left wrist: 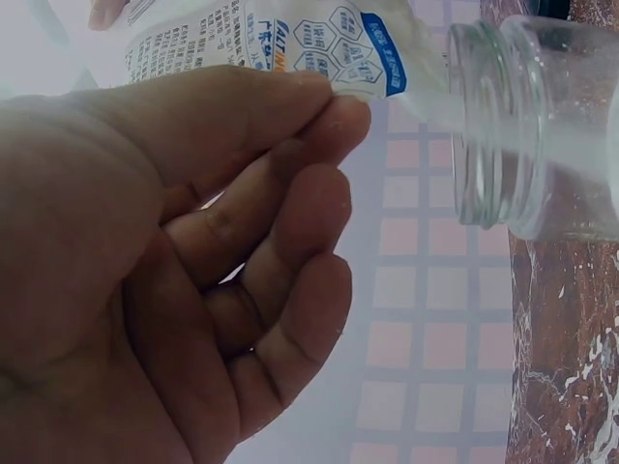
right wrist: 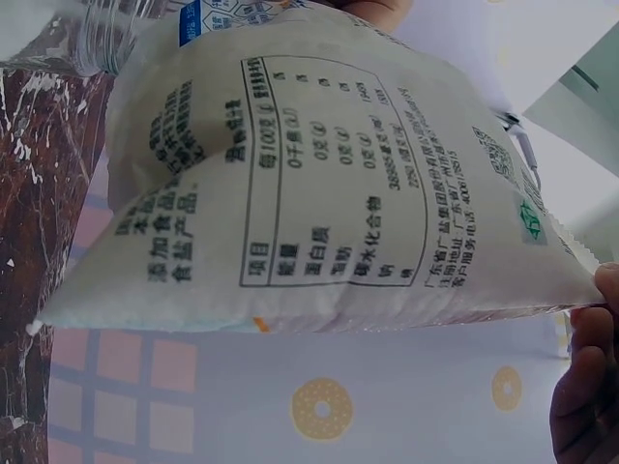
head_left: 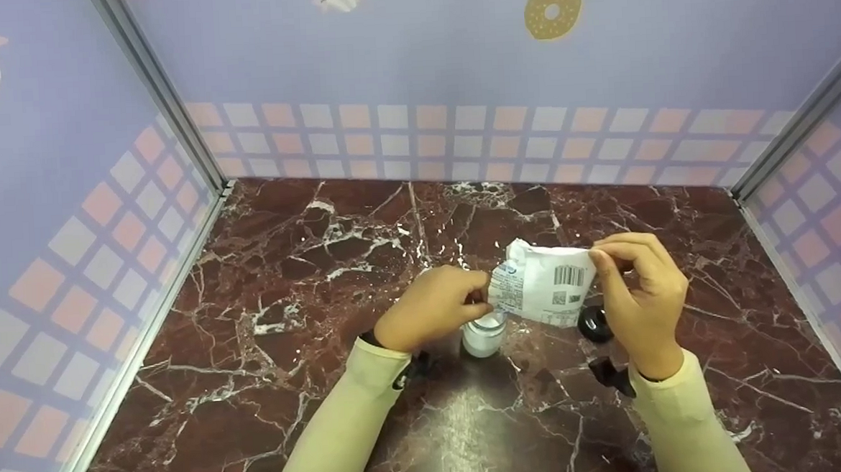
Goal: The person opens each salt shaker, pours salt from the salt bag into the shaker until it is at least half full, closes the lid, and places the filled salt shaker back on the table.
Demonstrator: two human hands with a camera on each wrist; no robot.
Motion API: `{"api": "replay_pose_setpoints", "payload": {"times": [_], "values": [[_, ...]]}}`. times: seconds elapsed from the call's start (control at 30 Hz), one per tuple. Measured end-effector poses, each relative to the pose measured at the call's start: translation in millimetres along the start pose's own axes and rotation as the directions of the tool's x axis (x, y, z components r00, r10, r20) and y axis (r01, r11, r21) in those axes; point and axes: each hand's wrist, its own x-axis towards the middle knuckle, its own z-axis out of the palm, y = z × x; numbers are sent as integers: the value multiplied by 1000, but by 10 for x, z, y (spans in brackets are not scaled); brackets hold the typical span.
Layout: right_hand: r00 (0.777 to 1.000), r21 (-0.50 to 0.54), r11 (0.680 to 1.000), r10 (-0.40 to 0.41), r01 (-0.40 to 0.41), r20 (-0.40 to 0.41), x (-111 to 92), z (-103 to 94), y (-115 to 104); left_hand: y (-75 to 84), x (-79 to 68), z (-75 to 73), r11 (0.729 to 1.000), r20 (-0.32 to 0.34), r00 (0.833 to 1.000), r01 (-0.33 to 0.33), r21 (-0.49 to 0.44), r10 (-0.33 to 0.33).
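A white printed salt bag (head_left: 542,287) is held tilted above a small clear glass jar (head_left: 483,339). My left hand (head_left: 435,303) pinches the bag's lower edge beside its mouth, thumb against forefinger, other fingers loosely curled. The bag's far end is pinched by my right hand (head_left: 643,289) between thumb and fingers. In the left wrist view, white salt (left wrist: 430,104) streams from the bag into the jar's threaded mouth (left wrist: 474,126). White salt lies inside the jar; its exact level is hard to tell. The right wrist view shows the bag's printed back (right wrist: 329,184).
A black round lid-like piece (head_left: 595,324) lies on the table right of the jar, close to my right hand. White specks are scattered over the dark red marbled tabletop (head_left: 344,427). Patterned panels (head_left: 397,64) stand at the back and both sides.
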Motion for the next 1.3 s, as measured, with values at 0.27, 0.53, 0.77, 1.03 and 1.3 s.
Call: {"api": "replay_pose_setpoints", "payload": {"times": [0.27,0.53,0.77,1.03,1.3], "values": [[1000,3,1000,-7,7,16,-10,-8,19,18,-5,-17,1000,8,1000,11,11,-11],[1000,3,1000,-16,16,25,-26,-16,40,27,-19,-19,1000,10,1000,16,14,-16],[1000,11,1000,-17,17,20,-5,-13,-21,18,-14,-29,1000,-8,1000,-2,19,2],[1000,4,1000,-25,25,10,4,-2,-55,17,-12,-35,999,-11,1000,-20,39,20],[1000,0,1000,-24,24,5,5,10,-50,7,-3,-39,995,-2,1000,-19,93,19]]}}
